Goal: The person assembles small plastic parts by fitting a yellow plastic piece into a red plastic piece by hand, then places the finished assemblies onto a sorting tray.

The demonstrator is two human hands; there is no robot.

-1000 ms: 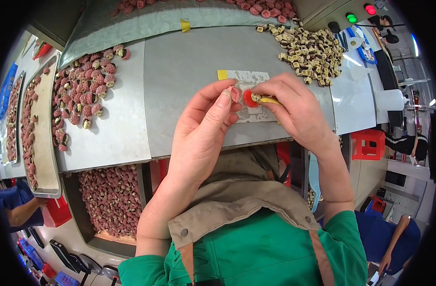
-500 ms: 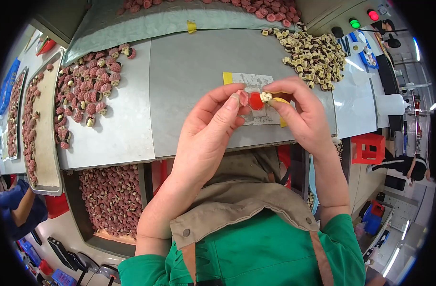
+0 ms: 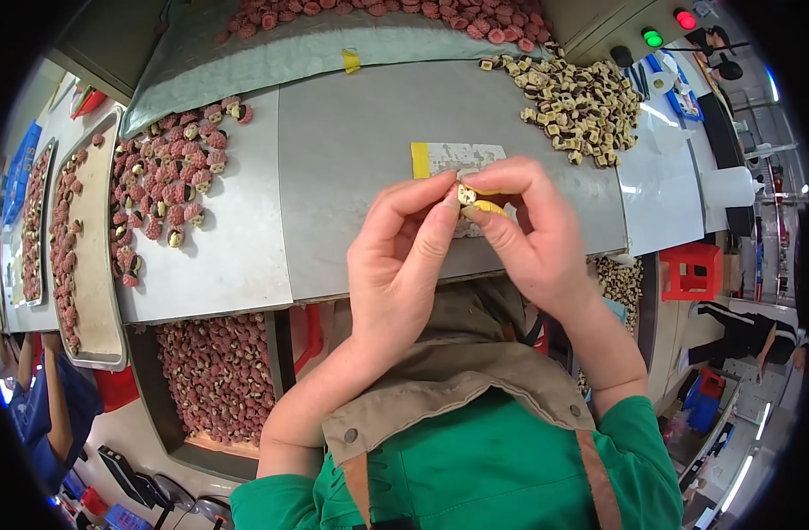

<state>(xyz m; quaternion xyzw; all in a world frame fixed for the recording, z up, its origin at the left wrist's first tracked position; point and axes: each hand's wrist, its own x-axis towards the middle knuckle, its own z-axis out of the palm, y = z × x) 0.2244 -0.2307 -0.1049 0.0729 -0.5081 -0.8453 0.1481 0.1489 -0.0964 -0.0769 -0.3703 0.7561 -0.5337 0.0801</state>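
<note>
Above the speckled white plate [image 3: 448, 157], the right hand [image 3: 541, 243] pinches a small cream piece [image 3: 466, 195] against the left hand [image 3: 394, 256], whose own grip is hidden, apparently for mutual steadiness.

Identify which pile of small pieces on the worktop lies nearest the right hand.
The cream-and-dark pile, just beyond the right hand; the left pile and back pile are mostly pink and farther off.

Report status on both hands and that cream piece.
Right grip pinching dark-marked cream piece. Left grip at its left side, contents hidden. Both partly over mottled white pad. No obstruction visible.
</note>
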